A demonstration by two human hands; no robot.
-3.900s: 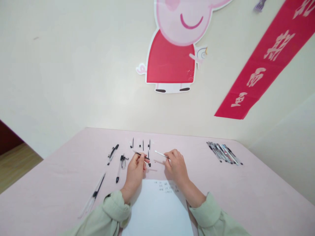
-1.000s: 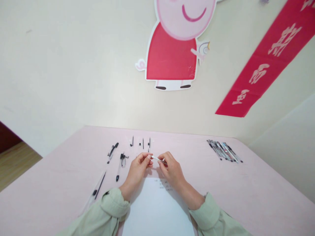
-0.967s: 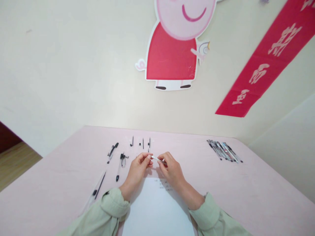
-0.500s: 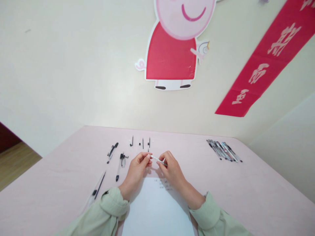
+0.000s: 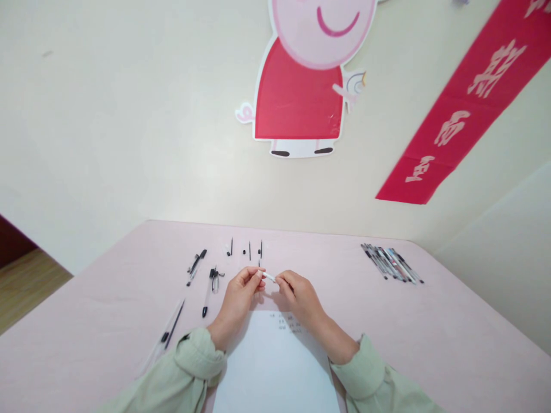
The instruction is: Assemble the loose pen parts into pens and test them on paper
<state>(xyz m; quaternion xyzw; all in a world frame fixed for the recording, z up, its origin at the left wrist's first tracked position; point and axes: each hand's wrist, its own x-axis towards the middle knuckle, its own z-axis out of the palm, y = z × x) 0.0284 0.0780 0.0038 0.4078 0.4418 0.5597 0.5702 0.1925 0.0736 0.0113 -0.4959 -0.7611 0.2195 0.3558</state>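
Note:
Between my two hands is a slim white pen [image 5: 269, 277], held slantwise above the far end of the paper. My left hand [image 5: 239, 298] pinches its left end between thumb and fingers. On the other end, the fingers of my right hand [image 5: 301, 295] are closed and hide that tip. Just beyond my left fingertips, a thin dark refill tip [image 5: 259, 263] pokes into view. A white sheet [image 5: 275, 367] with some handwriting near its top edge lies beneath my forearms.
Black refills [image 5: 249, 250] and small caps stand in a row at the back. Dismantled pen parts [image 5: 214, 281] lie left of my left hand, with a clear barrel and dark refill [image 5: 174, 324] nearer me. Several pens [image 5: 391, 264] are bundled at the right. A wall rises behind the pink table [image 5: 430, 338].
My right hand has shifted its grip on the white pen, its fingers now closed round the end. Less of the pen shows between my hands. My left hand stays put.

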